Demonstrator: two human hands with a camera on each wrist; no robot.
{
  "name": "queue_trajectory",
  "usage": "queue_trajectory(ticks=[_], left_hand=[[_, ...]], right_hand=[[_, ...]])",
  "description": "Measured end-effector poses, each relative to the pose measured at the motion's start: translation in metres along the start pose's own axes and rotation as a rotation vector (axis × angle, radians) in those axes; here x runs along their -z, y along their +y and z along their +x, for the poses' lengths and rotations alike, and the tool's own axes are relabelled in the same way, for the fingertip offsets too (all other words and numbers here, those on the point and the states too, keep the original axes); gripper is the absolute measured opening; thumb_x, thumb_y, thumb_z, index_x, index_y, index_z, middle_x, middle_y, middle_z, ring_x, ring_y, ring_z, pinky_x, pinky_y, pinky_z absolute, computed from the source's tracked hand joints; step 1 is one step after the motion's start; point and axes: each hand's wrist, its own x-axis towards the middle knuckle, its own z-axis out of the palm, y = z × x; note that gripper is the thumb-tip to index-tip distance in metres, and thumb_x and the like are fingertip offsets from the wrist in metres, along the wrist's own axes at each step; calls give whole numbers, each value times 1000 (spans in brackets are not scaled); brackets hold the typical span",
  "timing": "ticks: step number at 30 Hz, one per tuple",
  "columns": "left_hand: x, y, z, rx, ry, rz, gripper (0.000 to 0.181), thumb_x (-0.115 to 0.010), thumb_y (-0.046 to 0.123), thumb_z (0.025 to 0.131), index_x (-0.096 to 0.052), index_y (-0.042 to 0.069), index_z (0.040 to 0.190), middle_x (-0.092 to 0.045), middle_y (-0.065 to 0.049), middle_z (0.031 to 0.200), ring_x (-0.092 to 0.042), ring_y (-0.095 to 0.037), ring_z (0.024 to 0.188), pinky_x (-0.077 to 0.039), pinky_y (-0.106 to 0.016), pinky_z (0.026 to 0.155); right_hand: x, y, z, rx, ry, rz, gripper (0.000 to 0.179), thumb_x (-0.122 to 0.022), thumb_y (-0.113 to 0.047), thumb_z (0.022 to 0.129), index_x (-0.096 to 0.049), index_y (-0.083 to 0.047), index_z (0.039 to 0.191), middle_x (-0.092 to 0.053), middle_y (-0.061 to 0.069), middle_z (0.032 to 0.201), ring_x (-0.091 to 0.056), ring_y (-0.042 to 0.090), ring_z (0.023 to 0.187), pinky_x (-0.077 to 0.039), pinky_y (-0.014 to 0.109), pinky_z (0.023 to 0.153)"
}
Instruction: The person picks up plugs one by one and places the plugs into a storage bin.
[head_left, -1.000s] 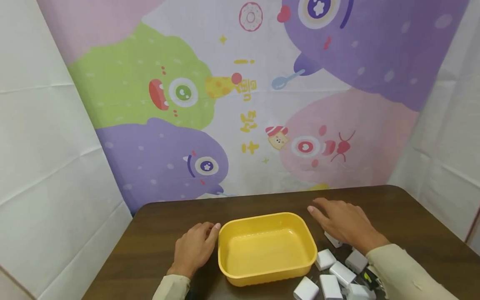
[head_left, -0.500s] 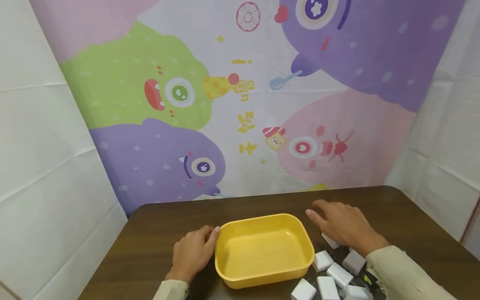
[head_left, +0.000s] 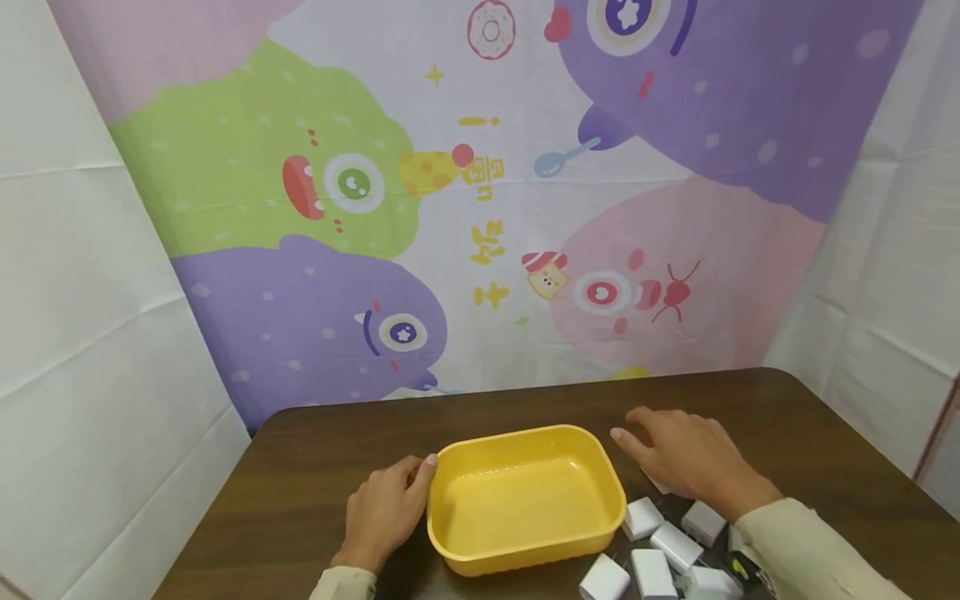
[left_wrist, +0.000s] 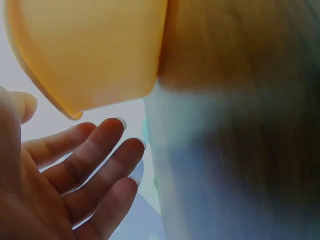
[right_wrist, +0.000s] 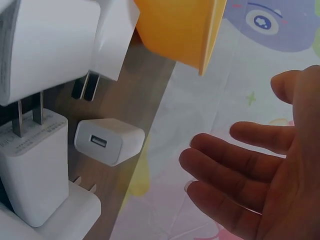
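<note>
A yellow rectangular plastic tub stands between the two hands. At its left side is my left hand, fingers loosely bent, the thumb tip close to the rim; whether it touches cannot be told. Nothing lies in that palm in the left wrist view. To the tub's right, my right hand hovers with relaxed, spread fingers and holds nothing. Below it lie several white USB chargers, heaped near the tub's right wall. One charger shows its USB port in the right wrist view; metal prongs show on others. My right forearm hides part of the heap.
A dark wooden table carries everything. Among the chargers sits a small black item with a yellow-green mark. Behind the table hangs a cartoon-printed cloth, with white sheets on both sides.
The scene has slid slightly left in the head view. Both hands keep nearly the same pose beside the tub and over the chargers.
</note>
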Motion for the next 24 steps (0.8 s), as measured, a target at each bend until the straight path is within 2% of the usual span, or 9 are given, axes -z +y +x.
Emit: queue_trajectory(ticks=[9,17,24], left_hand=[[-4,3,-1,10,-7,-14,47,-43,59,101,-74,26,110,-70,12,90,-66,-15,78,-49,-49,68],[-7,3,-1,-3,-21,-27,40,-51,55,99,-74,24,109,-69,13,86,-64,-13,74,-49,-46,65],[-8,1,1,-24,-66,-30,26,-60,42,97,-73,21,107,-65,13,80,-58,-9,66,-45,-39,59]], right_hand=[[6,-7,-13,18,-32,-4,47,-53,-58,97,-70,-17,112,-69,-8,93,-63,12,79,-53,45,69],[7,-9,-23,2,-65,-7,44,-56,-56,97,-70,-18,113,-68,-11,90,-63,11,79,-53,43,68],[3,-6,-32,-29,-100,-3,48,-54,-60,96,-71,-19,115,-67,-12,90,-62,9,78,-52,42,64]])
